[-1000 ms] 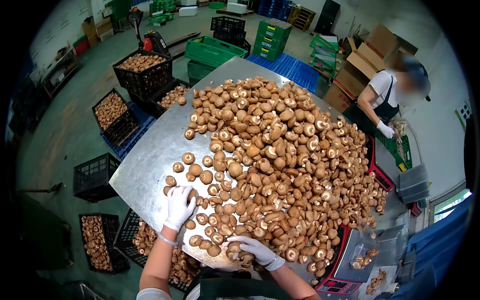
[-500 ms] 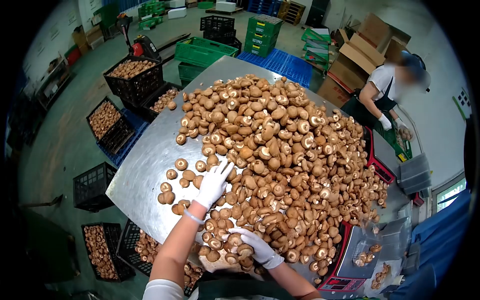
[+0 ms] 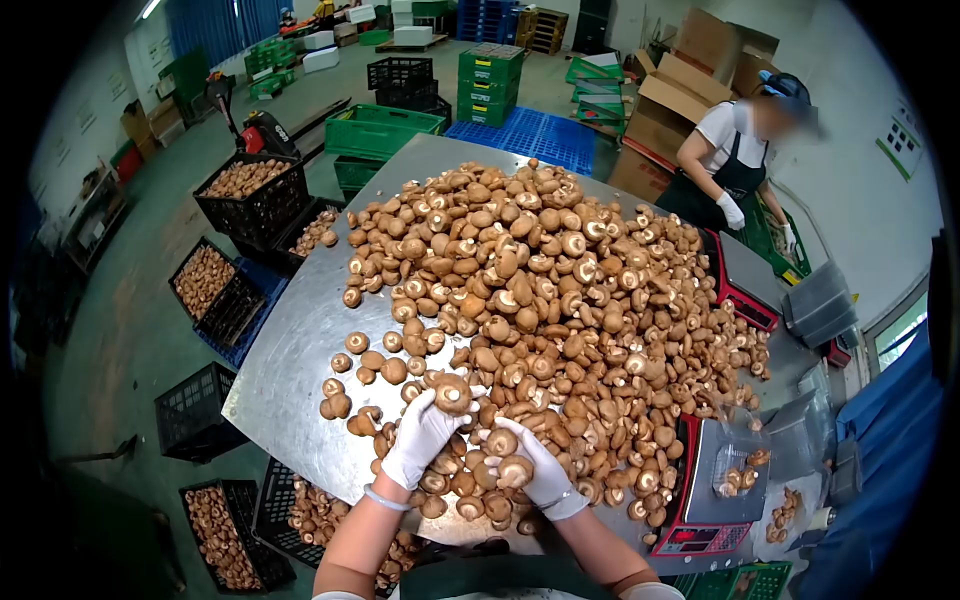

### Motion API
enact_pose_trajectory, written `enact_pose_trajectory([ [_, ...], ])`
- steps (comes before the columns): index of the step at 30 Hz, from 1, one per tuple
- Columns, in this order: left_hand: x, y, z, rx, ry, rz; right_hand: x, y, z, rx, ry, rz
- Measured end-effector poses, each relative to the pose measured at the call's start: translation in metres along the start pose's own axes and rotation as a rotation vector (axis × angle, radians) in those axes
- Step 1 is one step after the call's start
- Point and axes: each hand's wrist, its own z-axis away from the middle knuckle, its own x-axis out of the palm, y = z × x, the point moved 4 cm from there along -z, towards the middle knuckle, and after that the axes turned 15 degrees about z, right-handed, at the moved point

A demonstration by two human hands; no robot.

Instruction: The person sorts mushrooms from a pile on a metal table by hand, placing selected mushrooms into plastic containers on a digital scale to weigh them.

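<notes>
A wide heap of brown mushrooms [image 3: 560,300] covers much of the metal table [image 3: 290,370]. My left hand [image 3: 428,440], in a white glove, is closed on a large mushroom [image 3: 452,394] with its cap up, at the heap's near edge. Just to its right, my gloved right hand [image 3: 532,462] is curled around a few mushrooms [image 3: 508,458], some with pale stems showing. The two hands are close together over loose mushrooms.
Red-edged scales stand on the right, the nearer [image 3: 722,480] bearing a clear tray of mushrooms. Mushroom-filled black crates [image 3: 255,200] line the left. Another person [image 3: 725,160] in a dark apron works at the far right beside a green crate [image 3: 775,245].
My left hand reached into the heap, then came back toward my right hand, now with a large mushroom. My right hand has lifted and turned with its mushrooms. The view has shifted.
</notes>
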Motion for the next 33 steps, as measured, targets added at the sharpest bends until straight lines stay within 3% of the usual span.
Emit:
enact_pose_trajectory([
  [3, 0.02, -0.013, 0.021, -0.028, -0.099, -0.053, 0.005, -0.004, 0.008, -0.079, 0.022, 0.048],
  [5, 0.037, -0.02, 0.035, 0.059, -0.105, -0.171, 0.005, 0.002, 0.014, -0.089, 0.03, -0.028],
  [7, 0.046, -0.027, 0.05, 0.222, -0.169, -0.805, 0.012, -0.003, 0.025, -0.104, -0.004, -0.076],
  [9, 0.059, -0.047, 0.064, 0.344, -0.29, -1.542, 0.006, 0.009, 0.031, -0.156, 0.216, 0.235],
  [11, 0.068, -0.077, 0.074, 0.348, -0.388, -1.679, -0.001, 0.029, 0.044, -0.028, 0.391, 0.253],
  [13, 0.069, -0.093, 0.081, 0.358, -0.406, -1.675, -0.019, 0.054, 0.039, -0.15, 0.136, -0.072],
  [14, 0.073, -0.098, 0.084, 0.334, -0.425, -1.629, -0.026, 0.055, 0.049, -0.112, 0.161, -0.184],
  [17, 0.064, -0.091, 0.092, 0.297, -0.376, -1.578, -0.049, -0.036, 0.107, -0.202, 0.347, 0.139],
  [19, 0.047, -0.075, 0.098, 0.204, -0.214, -1.514, -0.083, -0.094, 0.155, -0.264, 0.693, 0.163],
  [21, 0.014, -0.06, 0.101, 0.116, -0.045, -1.169, -0.118, -0.146, 0.207, -0.507, 1.201, 0.904],
  [22, -0.007, -0.05, 0.105, 0.149, 0.018, -1.156, -0.167, -0.143, 0.225, -0.489, 1.341, 1.016],
  [24, -0.038, -0.03, 0.119, 0.213, 0.115, -1.158, -0.196, -0.164, 0.261, -0.441, 1.589, 1.426],
  [25, -0.042, -0.02, 0.124, 0.232, 0.168, -1.131, -0.229, -0.161, 0.276, -0.395, 1.58, 1.539],
  [27, -0.057, -0.004, 0.138, 0.299, 0.247, -1.077, -0.272, -0.148, 0.298, -0.106, 1.612, 1.651],
  [29, -0.061, 0.007, 0.153, 0.336, 0.331, -1.057, -0.278, -0.144, 0.31, 0.055, 1.628, 1.752],
  [31, -0.07, 0.013, 0.164, 0.398, 0.398, -1.072, -0.231, -0.152, 0.295, -0.199, 1.668, 1.82],
  [33, -0.06, 0.013, 0.169, 0.436, 0.431, -1.215, -0.177, -0.153, 0.255, -0.369, 1.413, 1.466],
])
